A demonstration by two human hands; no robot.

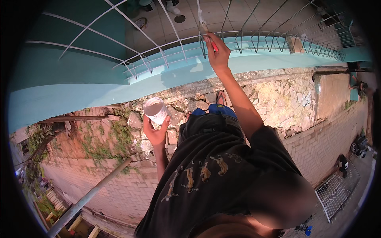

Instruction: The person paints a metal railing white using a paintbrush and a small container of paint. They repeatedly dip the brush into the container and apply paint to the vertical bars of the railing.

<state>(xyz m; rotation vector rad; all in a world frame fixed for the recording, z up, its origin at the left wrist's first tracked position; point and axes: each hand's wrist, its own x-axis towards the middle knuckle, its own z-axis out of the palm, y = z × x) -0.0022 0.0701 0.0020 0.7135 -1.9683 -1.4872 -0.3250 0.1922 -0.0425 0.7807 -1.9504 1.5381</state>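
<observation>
My right hand [218, 55] grips a paintbrush [204, 26] with a red handle, its bristles pointing up against an upright bar of the metal window grille [179, 40]. White paint shows on the bar around the bristle tip. Grille bars to the left look white, while many on the right are dark. Lower down, my left hand [156, 131] holds a white paint container [156, 110] from below, its open mouth facing up. The container stays apart from the brush. Its contents look pale, but their level cannot be told.
A turquoise wall ledge [184, 71] runs below the grille. Rough stone paving [276, 101] lies underfoot. At lower left, a metal pole [92, 195] slants across a brick-patterned surface. Far right, another person [343, 166] is beside a white metal gate [337, 190], near a motorcycle [360, 145].
</observation>
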